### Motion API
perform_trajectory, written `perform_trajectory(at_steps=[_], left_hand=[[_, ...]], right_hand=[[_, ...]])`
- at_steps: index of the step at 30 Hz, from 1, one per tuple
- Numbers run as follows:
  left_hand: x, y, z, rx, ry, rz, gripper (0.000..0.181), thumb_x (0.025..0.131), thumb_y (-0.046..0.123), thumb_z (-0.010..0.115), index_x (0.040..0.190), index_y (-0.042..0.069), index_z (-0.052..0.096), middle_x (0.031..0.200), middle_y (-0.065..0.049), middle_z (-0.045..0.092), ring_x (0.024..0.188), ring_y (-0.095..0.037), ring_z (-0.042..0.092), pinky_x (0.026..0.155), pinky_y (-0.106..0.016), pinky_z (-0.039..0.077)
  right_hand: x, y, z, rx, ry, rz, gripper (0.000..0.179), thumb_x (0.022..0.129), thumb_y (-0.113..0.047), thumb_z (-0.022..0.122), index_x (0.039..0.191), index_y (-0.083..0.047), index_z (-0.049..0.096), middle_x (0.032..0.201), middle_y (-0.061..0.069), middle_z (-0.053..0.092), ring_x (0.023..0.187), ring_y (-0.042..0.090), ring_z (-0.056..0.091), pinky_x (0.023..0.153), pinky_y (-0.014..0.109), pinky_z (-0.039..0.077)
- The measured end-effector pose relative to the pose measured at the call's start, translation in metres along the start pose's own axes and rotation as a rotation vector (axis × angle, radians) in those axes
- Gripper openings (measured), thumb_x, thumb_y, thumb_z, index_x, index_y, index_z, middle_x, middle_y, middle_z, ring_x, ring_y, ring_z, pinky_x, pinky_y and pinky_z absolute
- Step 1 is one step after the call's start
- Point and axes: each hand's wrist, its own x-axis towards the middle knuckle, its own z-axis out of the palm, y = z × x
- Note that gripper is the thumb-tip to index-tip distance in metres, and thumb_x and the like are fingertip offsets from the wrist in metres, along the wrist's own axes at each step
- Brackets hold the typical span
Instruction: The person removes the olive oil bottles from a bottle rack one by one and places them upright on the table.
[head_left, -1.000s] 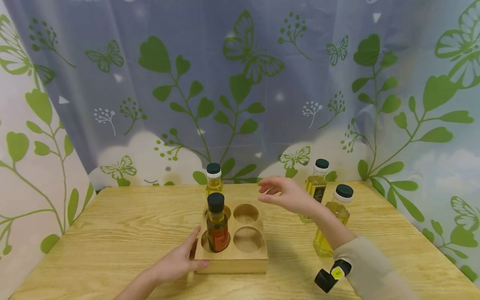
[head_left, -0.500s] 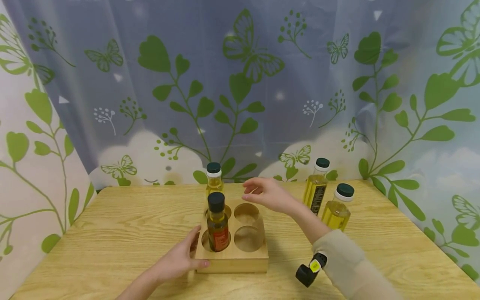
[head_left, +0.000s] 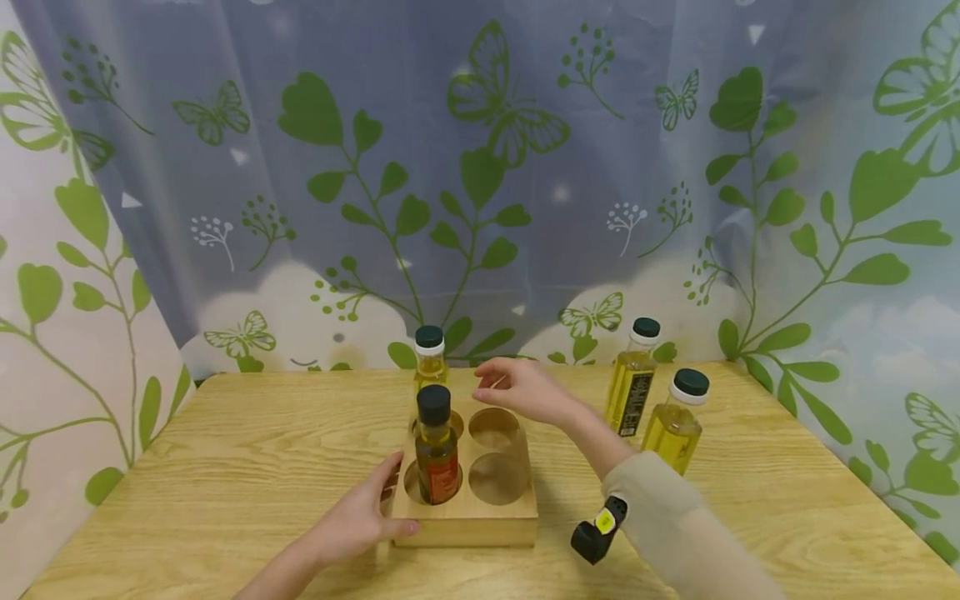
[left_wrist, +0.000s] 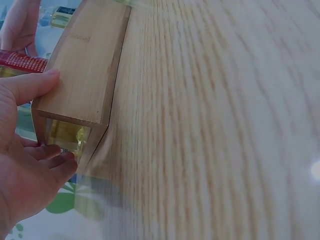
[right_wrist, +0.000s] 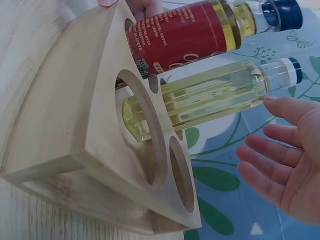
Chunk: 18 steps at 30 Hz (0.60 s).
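Note:
A wooden bottle rack (head_left: 465,533) with round holes stands on the table. My left hand (head_left: 348,517) grips its left corner; in the left wrist view the thumb lies on the front face and the fingers curl at the open end. In the front left hole stands a dark bottle with a red label (head_left: 437,471). Behind it, a yellow oil bottle (right_wrist: 215,97) with a green cap and white collar sits in the back left hole. My right hand (head_left: 528,390), holding nothing, hovers over the rack's back right, its fingertips close to that bottle's neck. Both right holes are empty.
Two more yellow oil bottles stand to the right on the table, a slim one with a black label (head_left: 630,392) and a wider one (head_left: 672,433) partly behind the right forearm. A patterned curtain (head_left: 480,208) hangs behind the table (head_left: 247,467).
My right hand has moved left from beside the right-hand bottles to above the rack, near the back bottle. The left hand and the rack have stayed in place.

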Motion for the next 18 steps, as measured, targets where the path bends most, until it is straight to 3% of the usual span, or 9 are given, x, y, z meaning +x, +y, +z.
perform_trajectory(at_steps=[10,18], left_hand=[[0.0,-0.002,-0.001,0.002,-0.015,0.021,0.099,0.074,0.026,0.078,0.142,-0.012,0.017,0.137,-0.033,0.034,0.124,-0.046,0.036,0.102,-0.057,0.029],[0.001,-0.004,-0.002,-0.008,-0.027,0.033,0.099,0.075,0.027,0.077,0.142,-0.012,0.015,0.138,-0.033,0.033,0.125,-0.045,0.035,0.102,-0.056,0.029]], right_hand=[[0.027,-0.01,0.017,0.055,-0.055,0.014,0.052,0.085,-0.021,0.068,0.131,-0.004,0.05,0.118,0.015,0.058,0.099,0.027,0.061,0.081,0.033,0.051],[0.041,-0.017,0.028,0.053,-0.046,0.035,0.062,0.083,-0.022,0.07,0.135,-0.002,0.044,0.124,0.017,0.054,0.103,0.029,0.06,0.081,0.035,0.051]])
